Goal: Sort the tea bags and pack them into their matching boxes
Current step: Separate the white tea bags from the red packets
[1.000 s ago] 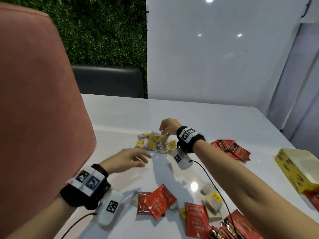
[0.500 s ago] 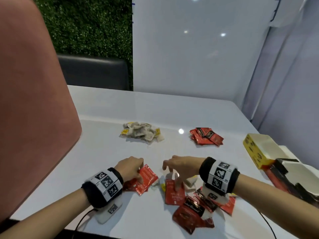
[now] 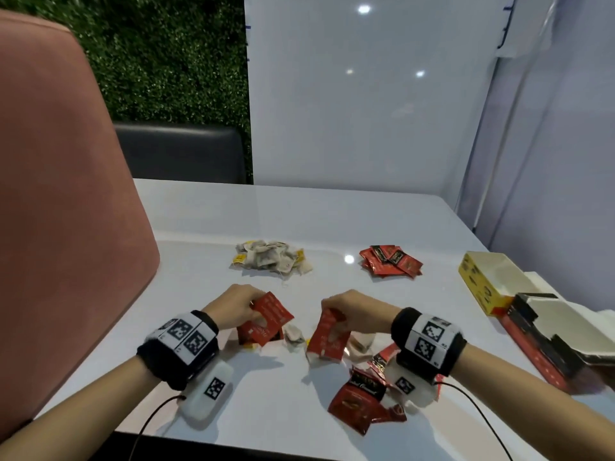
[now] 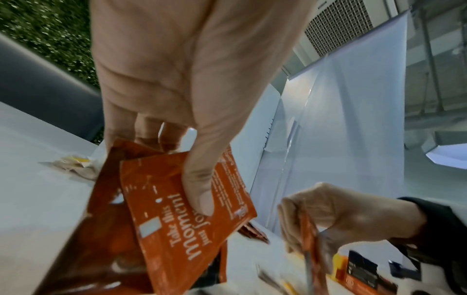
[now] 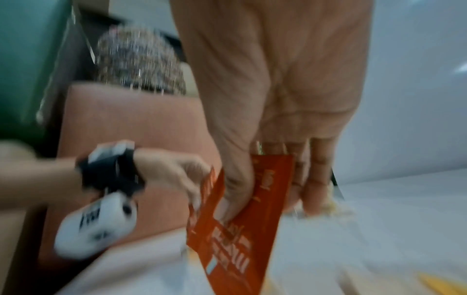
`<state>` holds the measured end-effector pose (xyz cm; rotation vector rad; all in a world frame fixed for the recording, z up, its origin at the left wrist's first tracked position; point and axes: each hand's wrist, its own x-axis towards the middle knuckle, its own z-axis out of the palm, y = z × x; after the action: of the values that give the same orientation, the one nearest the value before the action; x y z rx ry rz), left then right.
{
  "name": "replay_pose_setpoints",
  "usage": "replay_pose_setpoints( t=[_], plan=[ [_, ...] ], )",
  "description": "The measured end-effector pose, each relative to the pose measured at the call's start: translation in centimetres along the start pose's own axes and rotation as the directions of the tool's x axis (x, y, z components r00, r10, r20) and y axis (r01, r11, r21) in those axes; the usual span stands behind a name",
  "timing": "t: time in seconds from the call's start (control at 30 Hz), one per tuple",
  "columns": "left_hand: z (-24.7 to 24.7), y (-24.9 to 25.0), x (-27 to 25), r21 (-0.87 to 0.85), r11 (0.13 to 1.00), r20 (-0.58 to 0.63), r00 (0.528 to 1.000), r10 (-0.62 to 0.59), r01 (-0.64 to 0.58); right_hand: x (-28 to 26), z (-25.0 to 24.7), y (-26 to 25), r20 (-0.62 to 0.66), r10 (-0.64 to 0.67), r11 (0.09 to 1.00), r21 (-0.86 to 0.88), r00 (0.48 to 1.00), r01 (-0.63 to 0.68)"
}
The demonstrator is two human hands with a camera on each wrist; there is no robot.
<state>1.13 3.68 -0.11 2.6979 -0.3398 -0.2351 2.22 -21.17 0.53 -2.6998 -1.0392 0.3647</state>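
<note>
My left hand (image 3: 238,306) pinches red tea sachets (image 3: 266,319) near the table's front; the left wrist view shows thumb and fingers clamped on two red sachets (image 4: 187,219). My right hand (image 3: 346,306) pinches another red sachet (image 3: 327,337), seen held upright in the right wrist view as a red sachet (image 5: 242,223). Loose red sachets (image 3: 359,397) and a few white paper tea bags (image 3: 361,344) lie under my right wrist. Farther back sit a pile of white tea bags with yellow tags (image 3: 271,259) and a pile of red sachets (image 3: 391,266).
An open yellow box (image 3: 482,282) and an open red-and-black box (image 3: 549,341) stand at the table's right edge. A pink chair back (image 3: 60,211) rises close on my left. A dark chair (image 3: 179,154) stands beyond the far edge.
Both hands came back from the white tea bag pile to the near mixed heap. Each has taken hold of red sachets and lifted them off the table.
</note>
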Motion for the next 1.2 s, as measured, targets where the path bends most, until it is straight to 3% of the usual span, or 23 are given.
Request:
replay_pose_setpoints(
  t=[0.1,0.2,0.3,0.43,0.57,0.63,0.77,0.93,1.03,1.2],
  plan=[
    [-1.0,-0.8,-0.3,-0.156,0.988,-0.062,0.998,-0.033,0.023,-2.0,-1.8,-0.3,0.109,0.076,0.987,0.13,0.991,-0.09],
    [-2.2,-1.6,-0.1,-0.349,0.936,-0.128,0.987,-0.096,0.046,-3.9,-0.4,-0.9,0.277,0.062,0.998,-0.038,0.959,-0.054],
    [-3.3,-1.8,1.0,-0.527,0.849,-0.202,0.967,-0.157,0.028,-5.3,2.4,-1.2,0.337,0.032,0.986,-0.164,0.941,0.025],
    [-3.7,-0.1,3.1,-0.662,0.749,-0.265,0.926,-0.268,0.027,-6.4,3.6,-0.6,0.193,-0.004,0.997,-0.075,0.981,0.019],
    [-3.1,2.9,5.6,-0.49,0.872,-0.362,0.91,-0.2,-0.004,-7.2,3.9,-0.1,-0.016,-0.072,0.997,0.021,0.997,0.072],
    [-2.7,4.9,7.3,-0.427,0.902,-0.377,0.919,-0.116,-0.061,-8.0,2.9,0.3,-0.135,-0.001,0.986,0.167,0.991,0.024],
    [-1.9,8.9,12.7,-0.549,0.83,-0.233,0.972,-0.035,-0.101,-9.7,-0.2,3.7,-0.298,0.253,0.842,0.536,0.92,-0.058],
    [-0.6,13.0,19.1,-0.749,0.663,0.032,0.999,0.013,0.015,-10.9,-3.9,9.8,-0.392,0.541,0.567,0.824,0.744,0.022],
    [0.5,14.4,22.7,-0.707,0.706,0.119,0.99,0.071,0.034,-10.8,-6.1,12.8,-0.398,0.657,0.48,0.876,0.64,0.052],
    [2.4,14.9,26.7,-0.553,0.831,0.156,0.971,0.178,-0.063,-7.0,-8.9,18.4,-0.316,0.722,0.425,0.904,0.615,-0.034]
  ],
)
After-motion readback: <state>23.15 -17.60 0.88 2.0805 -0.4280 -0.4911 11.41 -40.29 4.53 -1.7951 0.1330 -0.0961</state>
